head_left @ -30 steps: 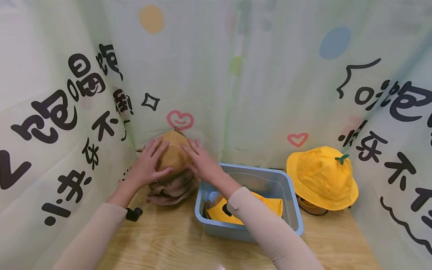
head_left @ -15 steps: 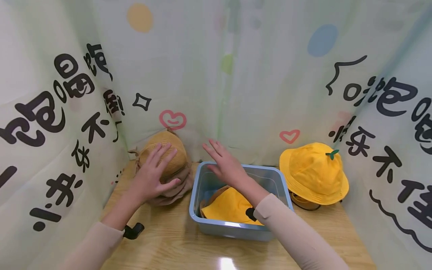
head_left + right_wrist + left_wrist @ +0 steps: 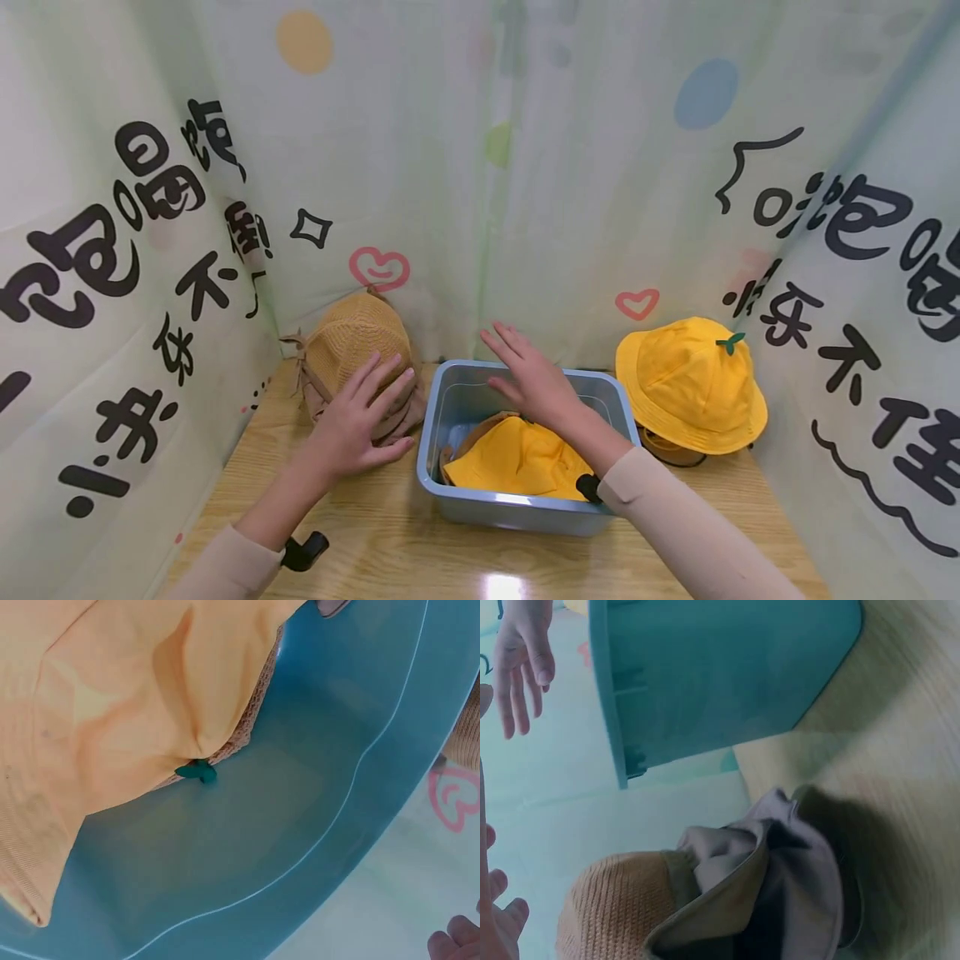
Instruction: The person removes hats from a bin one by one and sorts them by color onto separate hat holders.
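Apparently readying a pickup, with relaxed, empty left grip near knitted tan hat, center left, and extended, empty right grip over blue bin, center; likely calling next for grasping yellow hat inside.

Bin smooth plastic; tan hat rough weave; tabletop glossy wood-grain.

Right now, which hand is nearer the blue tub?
The right hand: it is above the blue tub. The left hand is off to the tub's left, by the brown hat.
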`<state>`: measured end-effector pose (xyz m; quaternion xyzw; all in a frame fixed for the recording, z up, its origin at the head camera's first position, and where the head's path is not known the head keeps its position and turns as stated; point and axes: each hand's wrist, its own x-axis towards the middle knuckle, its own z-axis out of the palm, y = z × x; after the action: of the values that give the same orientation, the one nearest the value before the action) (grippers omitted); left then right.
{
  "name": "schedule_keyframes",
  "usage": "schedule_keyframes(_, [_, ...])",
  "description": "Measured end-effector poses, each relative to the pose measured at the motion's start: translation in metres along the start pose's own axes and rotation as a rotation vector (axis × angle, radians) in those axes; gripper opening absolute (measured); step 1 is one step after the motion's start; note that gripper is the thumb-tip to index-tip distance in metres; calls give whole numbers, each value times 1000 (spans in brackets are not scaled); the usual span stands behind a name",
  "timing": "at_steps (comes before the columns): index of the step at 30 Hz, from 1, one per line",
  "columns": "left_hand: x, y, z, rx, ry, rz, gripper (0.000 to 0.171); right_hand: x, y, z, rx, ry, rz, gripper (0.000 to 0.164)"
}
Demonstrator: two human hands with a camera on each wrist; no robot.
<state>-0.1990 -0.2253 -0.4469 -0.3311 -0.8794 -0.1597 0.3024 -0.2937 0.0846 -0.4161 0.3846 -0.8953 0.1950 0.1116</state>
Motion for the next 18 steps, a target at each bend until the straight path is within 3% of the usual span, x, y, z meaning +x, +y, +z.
schedule_keyframes(12, [-12,19,20,-19,-47,-35,85,-15,6,-16,-9,-16,49,77])
schedule_keyframes(18, [-15,26,28,-11,-61,-16,84,-24,7,-24,0,10,51,76])
